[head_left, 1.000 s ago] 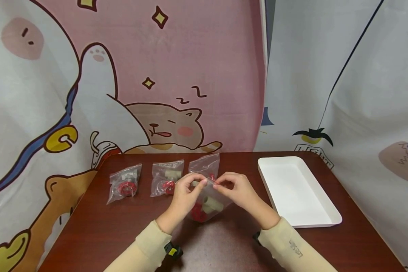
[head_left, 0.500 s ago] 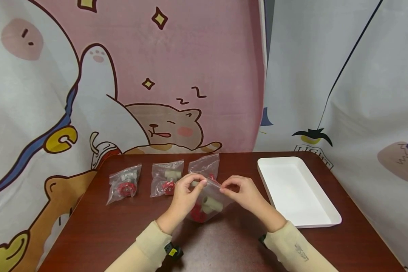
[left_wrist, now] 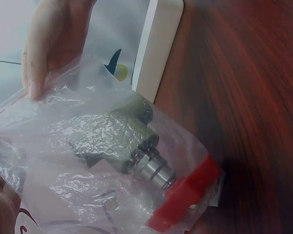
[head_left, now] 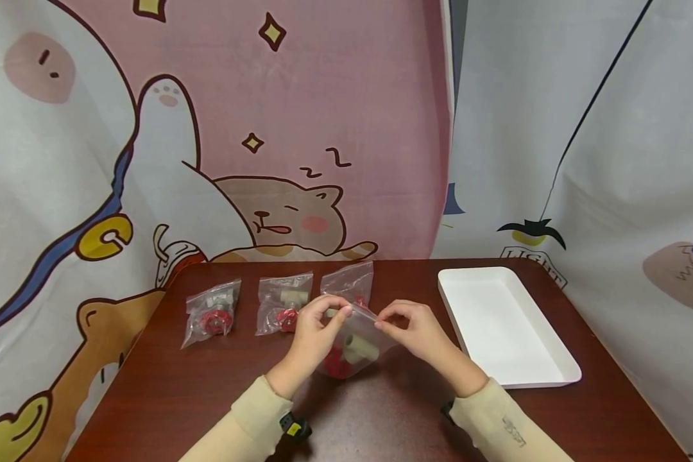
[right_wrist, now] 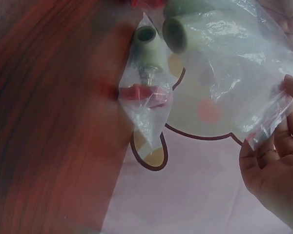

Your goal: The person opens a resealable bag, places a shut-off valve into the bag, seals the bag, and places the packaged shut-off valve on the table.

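Note:
A clear zip bag hangs over the table between both hands. Inside it is a green pipe valve with a metal stem and a red handwheel. My left hand pinches the left part of the bag's top edge between thumb and fingers. Farther right along the same edge, my right hand pinches the bag's corner. The zip strip runs between the two grips. Part of the left hand is cut off in the left wrist view.
Three more clear bags with red-handled valves lie in a row at the back of the brown table; the rightmost bag is partly hidden behind the hands. On the right stands a white tray. Printed curtains surround the table.
My right hand has slid a little to the right along the bag's top edge, exposing more of the zip strip. The left hand stays in place.

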The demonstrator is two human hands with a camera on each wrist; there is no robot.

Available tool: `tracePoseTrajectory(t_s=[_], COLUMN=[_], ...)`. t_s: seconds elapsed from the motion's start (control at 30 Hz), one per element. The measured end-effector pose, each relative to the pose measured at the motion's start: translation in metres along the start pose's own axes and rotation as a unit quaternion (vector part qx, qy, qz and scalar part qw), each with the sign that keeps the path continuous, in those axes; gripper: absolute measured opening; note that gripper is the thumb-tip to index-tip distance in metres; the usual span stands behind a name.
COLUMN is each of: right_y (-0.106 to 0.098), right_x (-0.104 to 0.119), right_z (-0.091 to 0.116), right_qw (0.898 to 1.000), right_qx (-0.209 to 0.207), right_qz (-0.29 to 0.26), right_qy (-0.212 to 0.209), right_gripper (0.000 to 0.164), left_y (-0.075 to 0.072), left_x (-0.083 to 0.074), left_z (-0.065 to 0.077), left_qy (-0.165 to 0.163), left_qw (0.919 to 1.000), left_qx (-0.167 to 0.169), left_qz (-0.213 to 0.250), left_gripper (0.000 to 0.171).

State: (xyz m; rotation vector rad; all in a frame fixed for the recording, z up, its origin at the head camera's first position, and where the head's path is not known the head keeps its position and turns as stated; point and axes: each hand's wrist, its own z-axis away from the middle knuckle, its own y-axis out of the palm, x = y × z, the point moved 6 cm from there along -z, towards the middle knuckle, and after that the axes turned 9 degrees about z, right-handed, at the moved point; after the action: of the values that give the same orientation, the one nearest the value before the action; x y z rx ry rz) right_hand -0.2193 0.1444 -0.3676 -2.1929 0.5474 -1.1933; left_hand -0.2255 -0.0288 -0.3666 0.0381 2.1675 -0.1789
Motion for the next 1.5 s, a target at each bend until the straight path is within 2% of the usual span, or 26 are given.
tracePoseTrajectory(t_s=[0.3, 0.53, 0.63, 1.03, 1.3, 1.5], right_y=[-0.003, 0.008, 0.008, 0.007, 0.007, 0.006], right_x=[-0.011, -0.043, -0.05, -0.048, -0.052, -0.056], right_z=[0.008, 0.014, 0.016, 0.019, 0.02, 0.023], right_qw=[1.0, 1.0, 1.0, 0.999, 1.0, 1.0], right_qx=[0.008, 0.001, 0.0, -0.017, -0.002, -0.005], right_qz=[-0.006, 0.005, 0.008, 0.026, 0.015, 0.013], right_qy=[0.001, -0.002, -0.006, -0.025, -0.002, -0.013], right_gripper=[0.008, 0.01, 0.01, 0.011, 0.01, 0.011], left_y=[0.001, 0.001, 0.001, -0.001, -0.001, -0.002], left_x=[0.0, 0.0, 0.001, 0.002, 0.003, 0.004], left_z=[-0.001, -0.001, -0.001, -0.002, -0.002, -0.002], left_qy=[-0.001, 0.004, 0.001, 0.004, 0.003, 0.006], left_qw=[0.9999, 0.9999, 0.9999, 0.9998, 0.9997, 0.9997], left_qx=[-0.004, -0.006, -0.005, -0.005, -0.006, -0.009], left_qz=[0.009, 0.013, 0.016, 0.019, 0.025, 0.023], left_gripper=[0.003, 0.005, 0.005, 0.007, 0.006, 0.006])
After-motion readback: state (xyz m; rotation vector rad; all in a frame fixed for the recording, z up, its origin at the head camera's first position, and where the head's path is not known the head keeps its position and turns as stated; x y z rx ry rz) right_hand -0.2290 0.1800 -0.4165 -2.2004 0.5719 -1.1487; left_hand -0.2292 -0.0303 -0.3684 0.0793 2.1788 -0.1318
